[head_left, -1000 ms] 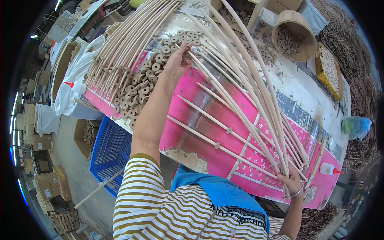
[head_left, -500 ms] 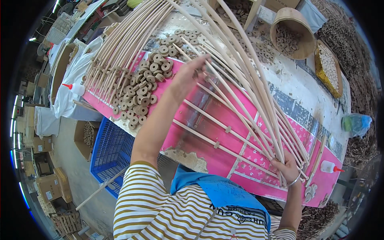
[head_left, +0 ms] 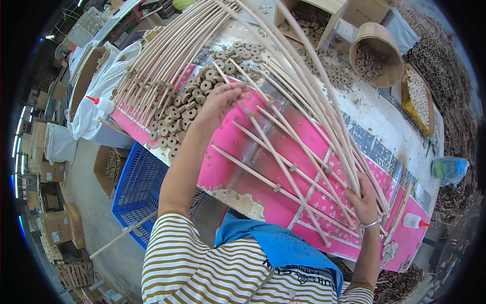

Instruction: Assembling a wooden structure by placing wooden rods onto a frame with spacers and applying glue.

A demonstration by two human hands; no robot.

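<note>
Over the pink surface (head_left: 243, 172) the right hand (head_left: 365, 202) was clamped round the bunched ends of long rattan sticks (head_left: 283, 101), while the left hand (head_left: 223, 101), fingers loosely curled, touched one stick near the wooden rings (head_left: 182, 109)

Pink-covered workbench (head_left: 238, 167); wooden rings (head_left: 185, 104) heaped on it; thin rods (head_left: 283, 167); 2 glue bottles (head_left: 416, 221).

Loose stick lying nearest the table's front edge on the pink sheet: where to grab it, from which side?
Probably from above, on the bare shaft of the stick between its two small discs. It lies flat on the pink sheet apart from the fanned bundle held in the right hand, so the fingers can straddle it. Left hand is nearer.
</note>
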